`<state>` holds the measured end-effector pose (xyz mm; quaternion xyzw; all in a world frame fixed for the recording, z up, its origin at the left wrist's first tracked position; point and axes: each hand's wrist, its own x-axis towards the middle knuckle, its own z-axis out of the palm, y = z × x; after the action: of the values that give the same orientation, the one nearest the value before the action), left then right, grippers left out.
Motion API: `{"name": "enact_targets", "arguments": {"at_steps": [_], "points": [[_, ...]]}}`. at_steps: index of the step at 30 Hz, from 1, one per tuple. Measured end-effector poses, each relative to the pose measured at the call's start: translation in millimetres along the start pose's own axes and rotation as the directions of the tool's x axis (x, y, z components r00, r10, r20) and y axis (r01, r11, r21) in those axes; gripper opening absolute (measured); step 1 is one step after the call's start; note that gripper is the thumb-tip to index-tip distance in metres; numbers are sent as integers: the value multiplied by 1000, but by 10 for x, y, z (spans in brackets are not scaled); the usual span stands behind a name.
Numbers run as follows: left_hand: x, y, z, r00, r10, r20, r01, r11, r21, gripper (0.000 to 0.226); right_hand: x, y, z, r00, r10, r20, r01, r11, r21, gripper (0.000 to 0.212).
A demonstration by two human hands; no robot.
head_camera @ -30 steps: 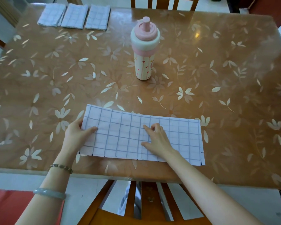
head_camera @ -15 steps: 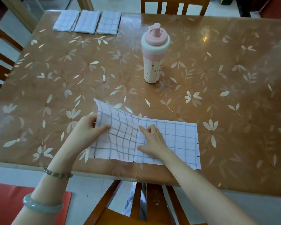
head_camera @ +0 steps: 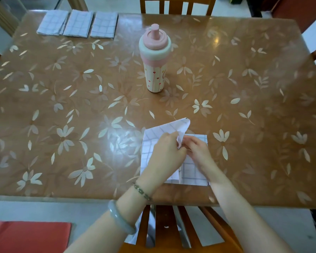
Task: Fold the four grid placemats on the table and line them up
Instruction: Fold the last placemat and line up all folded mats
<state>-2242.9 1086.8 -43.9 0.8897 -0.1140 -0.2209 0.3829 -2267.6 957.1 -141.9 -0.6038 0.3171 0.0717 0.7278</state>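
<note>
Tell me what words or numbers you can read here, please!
There are no words or numbers to read.
The bottle: only little hearts and a pink mark too blurred to read.
The half-folded placemat and the three folded placemats: only grid lines.
The table: only flowers.

At the near edge of the counter [head_camera: 62, 92] a grid mat [head_camera: 192, 172] lies partly doubled over. The left grip [head_camera: 165, 152] pinches its raised flap, whose corner stands up off the counter. The right grip [head_camera: 199, 150] rests on the mat, fingertips at the flap; whether it pinches is unclear. Three folded mats [head_camera: 78, 23] lie side by side at the far left corner. A pink bottle [head_camera: 155, 59] stands upright mid-counter.
</note>
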Motion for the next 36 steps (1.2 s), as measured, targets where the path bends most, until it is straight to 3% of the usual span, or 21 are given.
{"name": "enact_targets", "arguments": {"at_steps": [3, 7, 9, 11, 13, 15, 18, 22, 26, 31, 36], "points": [[91, 48, 362, 999, -18, 34, 18, 1000, 9, 18, -131, -95, -240, 993, 111, -41, -101, 978, 184, 40], [175, 12, 695, 994, -24, 107, 28, 999, -29, 18, -252, -84, -389, 977, 214, -12, -206, 952, 225, 63], [193, -22, 804, 979, -16, 205, 37, 995, -96, 17, -266, -110, -400, 974, 227, -28, -214, 948, 235, 55], [199, -95, 827, 954, -11, 299, 80, 973, -219, 22, -265, -124, -381, 968, 217, -128, -192, 964, 187, 29], [211, -263, 751, 964, 10, 267, 71, 954, -292, 35, -221, -85, -377, 964, 190, -185, -167, 977, 131, 14], [255, -537, 598, 995, 59, 84, -42, 981, -189, 44, -165, 17, -423, 962, 145, -230, -147, 989, 9, 7], [325, -1035, 356, 968, 219, -120, -188, 955, 228, 49, -114, 78, -465, 956, 38, -290, -101, 974, -203, 10], [367, -1487, 298, 959, 278, 60, -262, 779, 569, 78, -71, 136, -471, 941, -51, -335, -91, 914, -396, 6], [372, -1630, 369, 961, 256, 107, -263, 715, 647, 85, -14, 201, -464, 923, -123, -366, -72, 875, -478, 5], [349, -1676, 399, 976, 191, 104, -210, 698, 685, 86, -2, 269, -482, 898, -174, -404, -65, 856, -513, 36], [349, -1741, 381, 977, 191, 98, -203, 674, 711, 87, -13, 274, -454, 882, -197, -428, -59, 855, -515, 32]]}}
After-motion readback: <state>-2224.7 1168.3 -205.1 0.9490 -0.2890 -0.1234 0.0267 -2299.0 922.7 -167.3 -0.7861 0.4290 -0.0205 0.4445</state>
